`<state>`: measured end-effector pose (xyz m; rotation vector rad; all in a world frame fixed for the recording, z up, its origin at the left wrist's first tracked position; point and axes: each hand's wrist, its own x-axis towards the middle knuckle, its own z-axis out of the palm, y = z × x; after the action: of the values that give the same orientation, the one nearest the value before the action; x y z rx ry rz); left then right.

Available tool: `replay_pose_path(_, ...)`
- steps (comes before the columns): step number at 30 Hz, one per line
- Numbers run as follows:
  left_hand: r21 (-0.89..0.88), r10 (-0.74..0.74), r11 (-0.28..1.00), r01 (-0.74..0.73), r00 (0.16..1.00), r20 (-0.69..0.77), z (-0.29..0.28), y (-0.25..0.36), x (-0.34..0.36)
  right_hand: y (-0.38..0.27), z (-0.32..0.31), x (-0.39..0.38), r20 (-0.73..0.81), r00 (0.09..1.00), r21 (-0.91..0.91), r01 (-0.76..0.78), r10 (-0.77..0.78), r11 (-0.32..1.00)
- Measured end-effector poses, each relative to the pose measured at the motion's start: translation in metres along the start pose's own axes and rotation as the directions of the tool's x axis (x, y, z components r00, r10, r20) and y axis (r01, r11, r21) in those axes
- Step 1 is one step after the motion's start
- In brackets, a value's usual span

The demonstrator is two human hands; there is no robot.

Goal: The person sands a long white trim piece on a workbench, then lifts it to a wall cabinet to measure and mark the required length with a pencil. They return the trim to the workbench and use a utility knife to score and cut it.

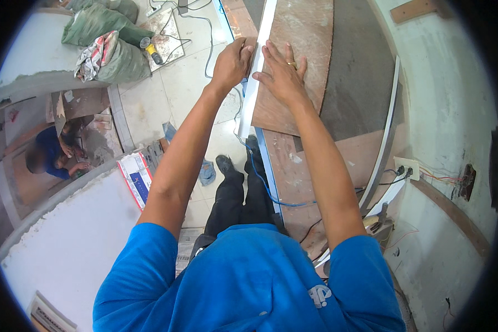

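Print first: the blue shirt (249, 276) on the person in front of me has a small white mark, lower R. A red, white & blue box (135, 177) by the L elbow carries lettering on a dark blue panel, too small to read. Another box (48, 316), bottom L, has dark print, also unclear.

Containers: bulging green sacks (97, 27) sit on the tiled floor (144, 105), upper L; a sack (119, 63) w/ a red-and-white crumpled piece (98, 54) at its side is nearest. Contents hidden. Just beside, a yellow tool (151, 51) lies on a pale, dirty panel (166, 33).

The work: a long white strip (248, 108) lies lengthwise along the L side of a brown board (304, 105) on the desk (293, 166), near end out past the desk's blue edge. L hand (232, 62) is curled up against the strip's L side; can't tell if it's really gripping. R hand (285, 77) is spread, fingers apart, palm down on the board, fingertips by the strip's R edge. Ring on one finger.

Far L, a co-worker (52, 155) in dark blue, low down, arms fwd.
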<state>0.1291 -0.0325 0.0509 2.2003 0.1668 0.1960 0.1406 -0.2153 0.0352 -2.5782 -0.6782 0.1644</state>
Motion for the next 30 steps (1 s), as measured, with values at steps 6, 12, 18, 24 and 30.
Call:
replay_pose_path(6,0.097,-0.034,0.995,0.033,0.999,0.014,-0.007,-0.014,-0.011,-0.025,-0.009,-0.02,0.062,0.998,-0.06,0.019,-0.015,0.998)
replay_pose_path(12,0.031,-0.018,0.999,0.017,0.999,0.031,0.01,-0.014,-0.024,-0.024,-0.01,-0.028,0.178,0.98,0.008,-0.088,0.085,0.996)
replay_pose_path(18,0.056,-0.004,0.998,0.003,1.0,0.022,-0.001,0.004,-0.007,-0.024,-0.023,-0.014,0.136,0.988,-0.015,-0.067,0.068,0.998)
replay_pose_path(24,0.029,0.108,0.994,-0.107,0.993,-0.044,0.0,-0.011,-0.005,-0.037,-0.02,-0.04,0.047,0.999,0.017,0.016,-0.017,1.0)
replay_pose_path(30,-0.02,-0.063,0.998,0.064,0.996,0.07,-0.01,0.007,-0.011,-0.087,-0.011,-0.111,0.253,0.95,0.007,0.189,-0.184,0.982)
